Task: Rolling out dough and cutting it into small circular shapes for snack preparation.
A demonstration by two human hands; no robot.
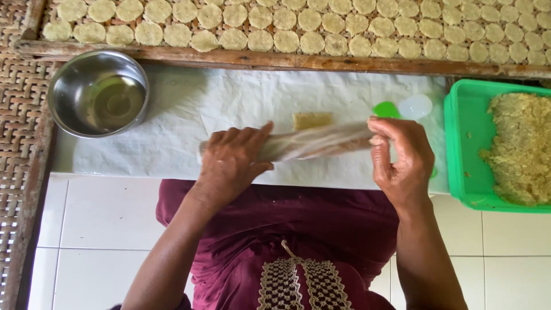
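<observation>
A long rolling pin wrapped in clear plastic (313, 142) lies across a white sheet (189, 115) on the work surface. My left hand (232, 163) rests palm-down over its left part. My right hand (402, 158) grips its right end with curled fingers. Just beyond the pin, a small flat piece of yellowish dough (311, 120) lies on the sheet. A green lid and a clear round plastic piece (414, 106) sit beside my right hand.
A steel bowl (97, 92) holding some liquid stands at the left. A green tub (468, 149) of crumbly yellowish dough is at the right. A wooden-framed rack (275, 59) with several round dough discs runs along the far side. White floor tiles lie below.
</observation>
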